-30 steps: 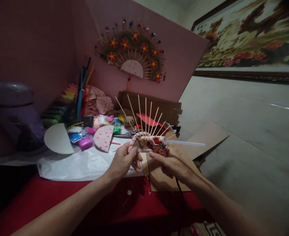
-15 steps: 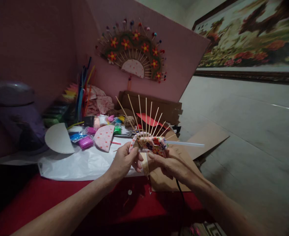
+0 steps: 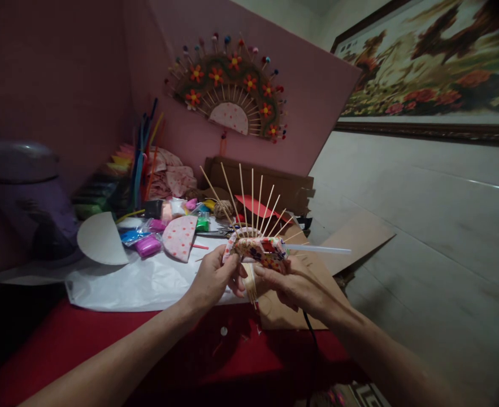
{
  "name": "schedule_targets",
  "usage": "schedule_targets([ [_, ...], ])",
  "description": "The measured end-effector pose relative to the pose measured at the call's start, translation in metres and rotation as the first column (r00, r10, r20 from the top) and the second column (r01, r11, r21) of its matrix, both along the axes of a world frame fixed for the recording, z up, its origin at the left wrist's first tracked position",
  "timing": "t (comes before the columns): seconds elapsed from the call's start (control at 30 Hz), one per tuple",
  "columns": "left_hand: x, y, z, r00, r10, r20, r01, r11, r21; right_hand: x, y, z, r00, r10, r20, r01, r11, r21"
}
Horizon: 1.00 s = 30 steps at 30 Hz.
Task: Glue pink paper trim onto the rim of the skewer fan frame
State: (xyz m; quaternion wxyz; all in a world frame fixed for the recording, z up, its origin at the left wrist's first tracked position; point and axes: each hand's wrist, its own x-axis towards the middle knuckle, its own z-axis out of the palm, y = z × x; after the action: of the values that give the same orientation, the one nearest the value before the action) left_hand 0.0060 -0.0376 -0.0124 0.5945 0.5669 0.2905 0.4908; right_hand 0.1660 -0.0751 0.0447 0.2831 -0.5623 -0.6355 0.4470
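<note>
My left hand (image 3: 219,271) is closed on the edge of a half-round piece (image 3: 228,249) in pink dotted fabric. Thin wooden sticks (image 3: 252,198) fan upward from that piece. My right hand (image 3: 285,280) grips a flower-patterned glue gun (image 3: 264,247), held level in front of the half-round piece. From its back end a clear glue stick (image 3: 317,247) juts to the right, and a black cord (image 3: 311,328) hangs below the hand. The gun hides its nozzle area and much of the fabric piece. Under the hands lies a bundle of sticks (image 3: 250,285).
A dotted half-circle (image 3: 179,238) and a white half-circle (image 3: 103,238) lie left, by bagged coloured clay (image 3: 147,246). Scissors (image 3: 221,232) and twine (image 3: 222,210) are behind. Cardboard (image 3: 291,311) is at right. A finished fan (image 3: 232,90) hangs on the pink board.
The glue gun and my right hand have shifted very slightly left, with the gun's body tilting a little. My left hand and the fanned sticks stay in place.
</note>
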Motion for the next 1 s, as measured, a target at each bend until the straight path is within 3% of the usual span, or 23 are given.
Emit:
schedule_targets([
  [0.3, 0.0014, -0.0005, -0.0010, 1.000, -0.012, 0.009, 0.012, 1.000, -0.029, -0.0034, 0.0022, 0.0017, 0.994, -0.035, -0.105, 0.037, 0.999, 0.014],
  [1.0, 0.0022, 0.0005, -0.0029, 1.000, -0.024, -0.015, 0.024, 1.000, -0.011, -0.0016, 0.0062, -0.0017, 0.997, -0.013, -0.076, 0.015, 1.000, 0.027],
])
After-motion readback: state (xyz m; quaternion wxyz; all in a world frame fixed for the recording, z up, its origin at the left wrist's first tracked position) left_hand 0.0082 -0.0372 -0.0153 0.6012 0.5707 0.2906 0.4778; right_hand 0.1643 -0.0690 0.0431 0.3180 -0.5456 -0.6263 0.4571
